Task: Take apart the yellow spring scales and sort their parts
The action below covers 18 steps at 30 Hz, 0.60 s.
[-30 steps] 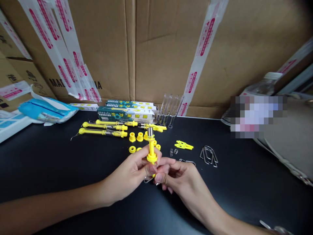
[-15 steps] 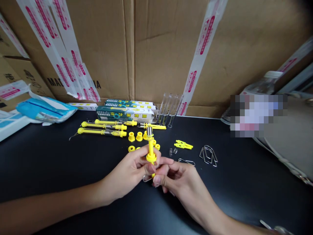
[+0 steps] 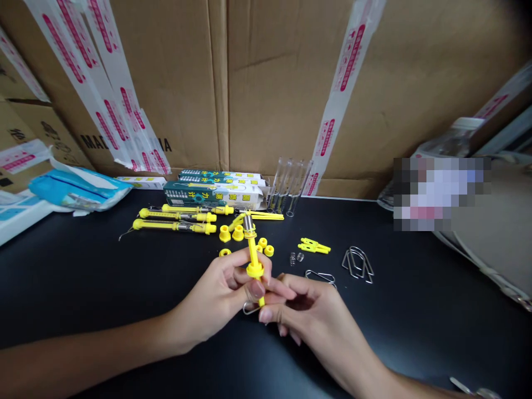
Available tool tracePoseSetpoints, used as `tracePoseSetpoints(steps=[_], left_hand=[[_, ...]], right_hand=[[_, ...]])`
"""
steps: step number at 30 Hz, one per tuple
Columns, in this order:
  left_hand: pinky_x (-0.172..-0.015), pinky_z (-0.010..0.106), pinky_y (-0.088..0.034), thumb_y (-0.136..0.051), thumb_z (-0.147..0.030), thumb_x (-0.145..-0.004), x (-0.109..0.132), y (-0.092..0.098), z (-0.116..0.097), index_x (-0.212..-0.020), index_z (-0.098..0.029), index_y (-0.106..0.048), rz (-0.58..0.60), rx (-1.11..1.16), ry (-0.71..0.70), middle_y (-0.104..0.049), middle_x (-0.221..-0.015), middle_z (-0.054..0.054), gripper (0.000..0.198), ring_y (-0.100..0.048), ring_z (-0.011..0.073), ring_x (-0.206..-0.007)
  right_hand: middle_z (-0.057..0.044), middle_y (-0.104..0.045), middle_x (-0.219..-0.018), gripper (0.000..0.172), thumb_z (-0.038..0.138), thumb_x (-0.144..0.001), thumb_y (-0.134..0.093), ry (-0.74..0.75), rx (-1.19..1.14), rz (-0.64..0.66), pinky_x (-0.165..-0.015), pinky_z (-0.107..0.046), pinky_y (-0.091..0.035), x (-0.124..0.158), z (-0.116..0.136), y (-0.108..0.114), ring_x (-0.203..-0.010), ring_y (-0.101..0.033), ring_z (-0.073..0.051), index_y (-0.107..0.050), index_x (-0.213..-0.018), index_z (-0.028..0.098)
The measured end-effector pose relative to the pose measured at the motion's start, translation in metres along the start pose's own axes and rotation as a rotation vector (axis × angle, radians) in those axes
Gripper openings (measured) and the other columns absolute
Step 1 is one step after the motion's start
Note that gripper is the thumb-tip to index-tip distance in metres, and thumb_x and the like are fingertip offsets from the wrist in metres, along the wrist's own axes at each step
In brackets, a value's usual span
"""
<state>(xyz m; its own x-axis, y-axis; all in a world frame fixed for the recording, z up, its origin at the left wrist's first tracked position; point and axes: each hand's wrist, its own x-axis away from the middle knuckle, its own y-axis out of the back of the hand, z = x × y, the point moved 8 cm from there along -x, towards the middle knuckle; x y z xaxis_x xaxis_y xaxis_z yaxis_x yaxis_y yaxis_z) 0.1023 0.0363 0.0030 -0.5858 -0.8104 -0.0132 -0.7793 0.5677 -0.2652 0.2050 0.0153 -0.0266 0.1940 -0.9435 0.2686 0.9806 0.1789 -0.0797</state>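
My left hand (image 3: pixel 226 296) pinches a yellow plastic rod (image 3: pixel 252 256) with a round collar and a metal tip, held nearly upright above the black table (image 3: pixel 103 288). My right hand (image 3: pixel 307 313) is closed on the rod's lower end, where a thin wire loop (image 3: pixel 249 308) pokes out beneath the fingers. Just behind the hands lie loose yellow caps (image 3: pixel 231 233), small springs (image 3: pixel 295 257) and a yellow clip piece (image 3: pixel 313 245). Two assembled yellow rods (image 3: pixel 174 220) lie further left.
Wire clips (image 3: pixel 358 264) rest to the right. Green-and-white boxes (image 3: pixel 214 191) and clear tubes (image 3: pixel 290 185) sit against taped cardboard cartons (image 3: pixel 270 83) at the back. A blue packet (image 3: pixel 78 187) lies at left, a plastic bottle (image 3: pixel 444 145) and a bag at right.
The rod has tilted slightly left in my hands, and both hands have shifted a little lower and toward me. Nothing on the table moved.
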Motion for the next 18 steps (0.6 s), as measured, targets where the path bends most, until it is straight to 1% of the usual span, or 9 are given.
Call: tracePoseSetpoints(steps=[1, 3, 6, 8, 9, 11, 14, 16, 18], left_hand=[[-0.056, 0.021, -0.040, -0.075, -0.049, -0.082, 0.001, 0.001, -0.001, -0.085, -0.018, -0.052, -0.011, 0.001, -0.010, -0.063, -0.070, 0.000, 0.039, -0.055, 0.0102, -0.058], [-0.060, 0.023, -0.044, -0.075, -0.049, -0.083, 0.002, 0.003, -0.003, -0.085, -0.018, -0.052, -0.044, -0.009, -0.030, -0.064, -0.070, 0.000, 0.038, -0.057, 0.0113, -0.060], [-0.062, 0.025, -0.048, -0.074, -0.049, -0.083, 0.002, 0.008, -0.005, -0.083, -0.020, -0.051, -0.099, -0.010, -0.045, -0.061, -0.068, -0.002, 0.037, -0.059, 0.0123, -0.060], [-0.068, 0.026, -0.050, -0.073, -0.047, -0.085, 0.002, 0.011, -0.007, -0.082, -0.019, -0.054, -0.125, -0.037, -0.058, -0.060, -0.072, -0.003, 0.033, -0.061, 0.0124, -0.064], [-0.074, 0.027, -0.051, -0.072, -0.045, -0.086, 0.002, 0.011, -0.008, -0.080, -0.019, -0.056, -0.133, -0.060, -0.065, -0.060, -0.074, -0.002, 0.031, -0.063, 0.0133, -0.070], [-0.086, 0.029, -0.051, -0.071, -0.043, -0.088, 0.003, 0.011, -0.010, -0.077, -0.019, -0.057, -0.141, -0.104, -0.062, -0.060, -0.078, 0.000, 0.030, -0.066, 0.0178, -0.088], [-0.088, 0.030, -0.050, -0.070, -0.045, -0.088, 0.004, 0.008, -0.009, -0.075, -0.020, -0.057, -0.137, -0.149, -0.029, -0.059, -0.081, 0.001, 0.031, -0.064, 0.0257, -0.110], [-0.091, 0.030, -0.049, -0.067, -0.043, -0.091, 0.006, 0.006, -0.010, -0.076, -0.020, -0.056, -0.136, -0.170, -0.033, -0.060, -0.085, 0.001, 0.029, -0.062, 0.0264, -0.116], [-0.099, 0.030, -0.045, -0.063, -0.039, -0.094, 0.006, 0.005, -0.010, -0.078, -0.021, -0.055, -0.121, -0.160, -0.049, -0.061, -0.090, 0.001, 0.026, -0.060, 0.0246, -0.120]], right_hand=[[0.006, -0.054, -0.052, 0.039, 0.040, -0.057, -0.091, -0.010, -0.026, 0.002, -0.044, -0.021, -0.032, -0.001, 0.001, 0.000, -0.047, -0.044, -0.009, -0.059, -0.056, 0.018], [0.005, -0.058, -0.055, 0.040, 0.041, -0.056, -0.092, 0.010, -0.093, 0.026, -0.047, -0.021, -0.039, -0.001, 0.006, -0.001, -0.048, -0.048, -0.008, -0.060, -0.056, 0.018], [-0.001, -0.070, -0.070, 0.032, 0.045, -0.067, -0.086, 0.077, -0.170, 0.082, -0.062, -0.023, -0.050, -0.003, 0.013, -0.003, -0.062, -0.061, -0.012, -0.073, -0.075, 0.018], [-0.002, -0.074, -0.075, 0.032, 0.044, -0.071, -0.084, 0.085, -0.200, 0.101, -0.069, -0.025, -0.053, -0.004, 0.012, -0.004, -0.069, -0.065, -0.014, -0.076, -0.089, 0.019], [-0.002, -0.075, -0.075, 0.031, 0.043, -0.072, -0.084, 0.081, -0.204, 0.102, -0.071, -0.026, -0.054, -0.005, 0.011, -0.003, -0.069, -0.066, -0.015, -0.076, -0.091, 0.019], [-0.001, -0.074, -0.074, 0.026, 0.040, -0.074, -0.084, 0.095, -0.180, 0.087, -0.073, -0.026, -0.053, -0.006, 0.009, 0.000, -0.069, -0.066, -0.014, -0.076, -0.087, 0.019], [-0.001, -0.071, -0.073, 0.022, 0.040, -0.076, -0.082, 0.148, -0.113, 0.058, -0.071, -0.024, -0.051, -0.006, 0.010, 0.003, -0.069, -0.063, -0.013, -0.076, -0.078, 0.019], [0.000, -0.069, -0.070, 0.022, 0.040, -0.076, -0.081, 0.175, -0.078, 0.025, -0.068, -0.023, -0.049, -0.006, 0.011, 0.005, -0.068, -0.060, -0.013, -0.075, -0.075, 0.019], [0.001, -0.068, -0.068, 0.021, 0.039, -0.076, -0.081, 0.197, -0.054, -0.012, -0.068, -0.024, -0.048, -0.005, 0.012, 0.007, -0.067, -0.059, -0.014, -0.075, -0.071, 0.019]])
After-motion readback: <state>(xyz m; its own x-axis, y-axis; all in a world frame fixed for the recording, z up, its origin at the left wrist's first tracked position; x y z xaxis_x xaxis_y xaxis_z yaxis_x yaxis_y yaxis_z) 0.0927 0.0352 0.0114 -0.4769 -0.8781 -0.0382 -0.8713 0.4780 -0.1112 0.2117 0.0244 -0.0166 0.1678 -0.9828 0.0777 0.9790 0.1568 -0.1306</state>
